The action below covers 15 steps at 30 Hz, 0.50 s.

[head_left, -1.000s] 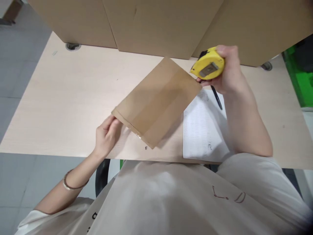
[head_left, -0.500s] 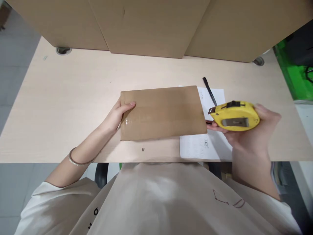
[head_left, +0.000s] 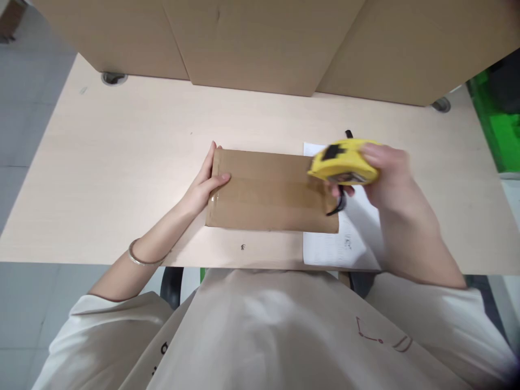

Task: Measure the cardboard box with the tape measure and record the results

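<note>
Pale wood-grain desk fills mid-frame. Big brown cardboard panels stand along top. Round grey cable grommet sits upper left. White printed paper sheet lies right of centre, partly covered; slim black pen, mostly hidden, pokes past its top edge. Grey tiled floor shows far left.

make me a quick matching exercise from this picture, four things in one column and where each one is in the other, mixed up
1. yellow-and-black tape measure
2. rectangular brown cardboard box
3. white printed paper sheet
4. thin round bracelet

A. on the pale desk, partly hidden
B. around the left forearm
C. in the right hand
D. gripped at one end by the left hand

Pairs: 1-C, 2-D, 3-A, 4-B
</note>
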Tool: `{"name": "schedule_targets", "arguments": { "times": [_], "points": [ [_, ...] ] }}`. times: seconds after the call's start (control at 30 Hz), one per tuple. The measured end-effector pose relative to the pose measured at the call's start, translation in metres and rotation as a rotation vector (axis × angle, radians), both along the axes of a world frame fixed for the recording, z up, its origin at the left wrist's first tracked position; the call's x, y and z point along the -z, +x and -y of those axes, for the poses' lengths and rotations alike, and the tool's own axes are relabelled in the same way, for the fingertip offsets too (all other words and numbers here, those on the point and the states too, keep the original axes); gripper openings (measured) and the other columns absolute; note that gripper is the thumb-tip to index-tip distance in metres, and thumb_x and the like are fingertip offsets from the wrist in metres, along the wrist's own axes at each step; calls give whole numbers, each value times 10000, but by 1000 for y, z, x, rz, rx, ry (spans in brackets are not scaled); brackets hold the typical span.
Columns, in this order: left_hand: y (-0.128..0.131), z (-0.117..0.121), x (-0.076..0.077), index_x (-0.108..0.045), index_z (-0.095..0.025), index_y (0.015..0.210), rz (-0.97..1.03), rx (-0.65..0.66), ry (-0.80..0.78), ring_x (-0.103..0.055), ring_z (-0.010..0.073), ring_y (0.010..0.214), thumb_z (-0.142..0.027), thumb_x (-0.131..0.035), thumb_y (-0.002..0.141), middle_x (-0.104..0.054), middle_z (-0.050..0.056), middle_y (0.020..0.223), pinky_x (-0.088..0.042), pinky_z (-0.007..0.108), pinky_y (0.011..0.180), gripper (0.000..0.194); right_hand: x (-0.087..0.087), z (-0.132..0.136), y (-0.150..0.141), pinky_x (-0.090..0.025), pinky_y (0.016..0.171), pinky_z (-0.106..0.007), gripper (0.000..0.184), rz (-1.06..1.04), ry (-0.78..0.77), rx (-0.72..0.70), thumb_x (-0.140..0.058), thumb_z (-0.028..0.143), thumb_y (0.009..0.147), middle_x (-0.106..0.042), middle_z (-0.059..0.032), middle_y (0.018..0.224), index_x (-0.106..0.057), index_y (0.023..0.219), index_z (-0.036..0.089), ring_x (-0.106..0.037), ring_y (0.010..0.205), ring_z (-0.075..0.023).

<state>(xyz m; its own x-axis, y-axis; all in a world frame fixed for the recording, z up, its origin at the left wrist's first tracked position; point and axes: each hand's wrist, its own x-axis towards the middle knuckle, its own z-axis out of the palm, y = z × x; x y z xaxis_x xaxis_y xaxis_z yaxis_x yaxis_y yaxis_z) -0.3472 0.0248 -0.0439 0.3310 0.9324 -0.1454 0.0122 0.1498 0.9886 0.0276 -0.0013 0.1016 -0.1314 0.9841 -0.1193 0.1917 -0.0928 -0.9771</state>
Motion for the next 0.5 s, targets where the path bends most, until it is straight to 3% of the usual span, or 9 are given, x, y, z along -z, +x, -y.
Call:
{"name": "schedule_targets", "arguments": {
  "times": [0.07,0.13,0.2,0.27,0.33,0.4,0.5],
  "points": [
    [0,-1,7,-176,-509,2017,28,5,42,-142,487,2001,-645,-930,1005,-190,12,2148,-270,713,1611,1269,-2,-25,-38,-318,420,-315,491,-6,-9,-200,-854,682,946,-725,-56,713,-713,807,233,-550,480,-148],
    [3,-1,11,-180,-531,2008,60,0,100,-261,479,1977,-671,-930,1015,-304,24,2116,-298,715,1602,1253,0,-49,-78,-423,494,-321,613,9,-20,-351,-800,812,1027,-650,-19,703,-662,811,254,-541,548,-155],
    [8,-1,13,-264,-505,1985,87,-5,166,-404,471,1924,-684,-935,1011,-478,55,2028,-347,705,1587,1197,5,-70,-113,-495,573,-336,678,71,-29,-417,-731,902,1081,-634,-13,728,-603,854,275,-583,648,-187],
    [13,-2,13,-427,-439,1904,114,-8,224,-546,464,1834,-673,-936,1011,-660,88,1862,-421,684,1554,1053,9,-84,-139,-548,633,-359,673,149,-37,-444,-787,933,1052,-647,1,775,-578,957,300,-622,743,-223],
    [16,-3,14,-553,-382,1774,133,-18,264,-650,459,1732,-654,-939,1016,-761,99,1693,-495,671,1503,894,10,-91,-154,-566,676,-379,686,233,-41,-450,-829,935,1029,-685,0,853,-554,1030,306,-650,806,-240],
    [17,-5,17,-579,-364,1713,137,-19,290,-697,457,1667,-663,-941,1018,-784,97,1626,-536,669,1463,839,8,-93,-160,-542,676,-378,685,316,-45,-442,-803,926,1057,-715,-11,917,-531,1042,297,-661,811,-234],
    [15,-8,22,-490,-408,1817,124,-1,317,-633,473,1744,-704,-931,1026,-720,98,1771,-505,681,1488,954,5,-91,-154,-484,621,-367,650,388,-39,-429,-746,896,1114,-735,-22,931,-533,1045,286,-672,767,-223]
  ]
}}
